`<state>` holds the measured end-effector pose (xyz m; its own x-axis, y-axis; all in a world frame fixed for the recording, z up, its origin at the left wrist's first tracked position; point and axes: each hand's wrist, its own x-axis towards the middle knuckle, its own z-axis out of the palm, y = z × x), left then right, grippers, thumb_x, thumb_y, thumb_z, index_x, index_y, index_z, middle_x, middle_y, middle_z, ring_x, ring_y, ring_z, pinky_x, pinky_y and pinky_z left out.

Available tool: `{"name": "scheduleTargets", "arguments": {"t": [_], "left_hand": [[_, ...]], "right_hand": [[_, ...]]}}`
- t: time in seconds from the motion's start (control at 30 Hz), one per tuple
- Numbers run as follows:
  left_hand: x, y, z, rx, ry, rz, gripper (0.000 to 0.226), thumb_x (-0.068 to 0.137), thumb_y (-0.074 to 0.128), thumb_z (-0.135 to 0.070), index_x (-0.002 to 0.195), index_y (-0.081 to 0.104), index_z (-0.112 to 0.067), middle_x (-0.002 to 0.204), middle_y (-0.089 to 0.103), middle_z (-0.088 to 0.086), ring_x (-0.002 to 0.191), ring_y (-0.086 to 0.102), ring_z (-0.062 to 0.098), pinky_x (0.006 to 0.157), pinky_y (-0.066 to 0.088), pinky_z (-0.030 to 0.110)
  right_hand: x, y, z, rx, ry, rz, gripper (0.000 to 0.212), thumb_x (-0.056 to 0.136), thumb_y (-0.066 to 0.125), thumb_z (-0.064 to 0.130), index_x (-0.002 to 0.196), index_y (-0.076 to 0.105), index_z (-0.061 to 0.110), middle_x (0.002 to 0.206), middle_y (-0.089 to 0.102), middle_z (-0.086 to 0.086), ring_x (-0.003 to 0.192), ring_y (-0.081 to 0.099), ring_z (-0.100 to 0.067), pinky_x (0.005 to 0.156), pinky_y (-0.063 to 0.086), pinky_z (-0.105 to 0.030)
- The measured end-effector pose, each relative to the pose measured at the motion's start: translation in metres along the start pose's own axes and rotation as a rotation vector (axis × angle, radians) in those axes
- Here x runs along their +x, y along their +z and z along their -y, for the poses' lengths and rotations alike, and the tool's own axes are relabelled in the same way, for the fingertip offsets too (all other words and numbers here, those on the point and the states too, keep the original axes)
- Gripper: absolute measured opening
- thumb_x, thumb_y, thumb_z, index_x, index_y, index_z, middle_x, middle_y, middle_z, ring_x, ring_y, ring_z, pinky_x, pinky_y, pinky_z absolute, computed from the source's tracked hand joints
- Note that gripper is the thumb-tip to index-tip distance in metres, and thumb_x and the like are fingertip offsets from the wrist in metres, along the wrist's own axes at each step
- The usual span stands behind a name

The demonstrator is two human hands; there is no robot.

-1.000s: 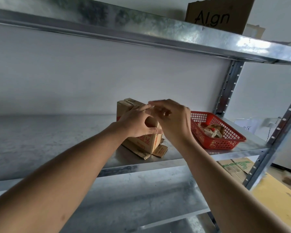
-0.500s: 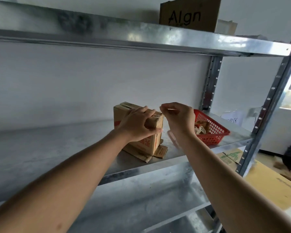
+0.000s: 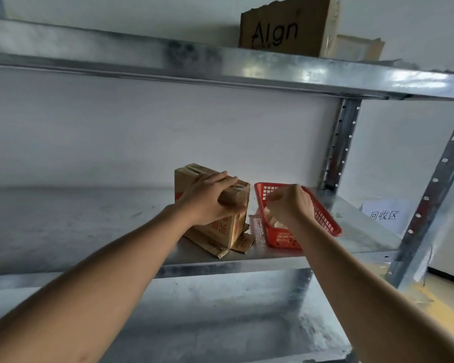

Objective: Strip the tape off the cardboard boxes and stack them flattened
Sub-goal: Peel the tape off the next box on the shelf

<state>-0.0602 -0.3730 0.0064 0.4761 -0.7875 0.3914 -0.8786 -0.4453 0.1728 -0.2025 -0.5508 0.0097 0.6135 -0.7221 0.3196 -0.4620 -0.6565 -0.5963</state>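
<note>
A small brown cardboard box (image 3: 192, 176) with red print stands on the middle metal shelf, on top of flattened cardboard pieces (image 3: 215, 246). My left hand (image 3: 212, 199) lies over the box's top right edge and grips it. My right hand (image 3: 290, 204) hovers over the red plastic basket (image 3: 325, 221) to the right of the box, fingers pinched together. A strip of clear tape (image 3: 257, 229) hangs blurred below that hand, beside the basket's near left corner.
The basket holds crumpled tape scraps. A cardboard box marked "Algn" (image 3: 286, 27) stands on the upper shelf (image 3: 142, 58). Perforated uprights (image 3: 338, 145) frame the rack on the right. A paper sign (image 3: 384, 214) lies at the shelf's right end.
My right hand has pulled away from the box top and moved right, over the red basket, with the tape strip. My left hand stays on the box.
</note>
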Motion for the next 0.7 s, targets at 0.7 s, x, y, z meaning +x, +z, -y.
{"name": "scheduleTargets", "arguments": {"t": [0.7], "left_hand": [[-0.001,-0.007,-0.009,-0.067,-0.093,0.052,0.098,0.079,0.057,-0.088,0.16,0.029,-0.042,0.171,0.017,-0.012,0.157,0.013,0.015,0.128,0.014,0.052]], "right_hand": [[0.026,-0.001,-0.025,0.016,-0.037,0.149,0.018,0.084,0.083,0.015,0.09,0.073,0.029,0.087,0.066,0.006,0.059,0.065,-0.011,0.041,0.043,-0.021]]}}
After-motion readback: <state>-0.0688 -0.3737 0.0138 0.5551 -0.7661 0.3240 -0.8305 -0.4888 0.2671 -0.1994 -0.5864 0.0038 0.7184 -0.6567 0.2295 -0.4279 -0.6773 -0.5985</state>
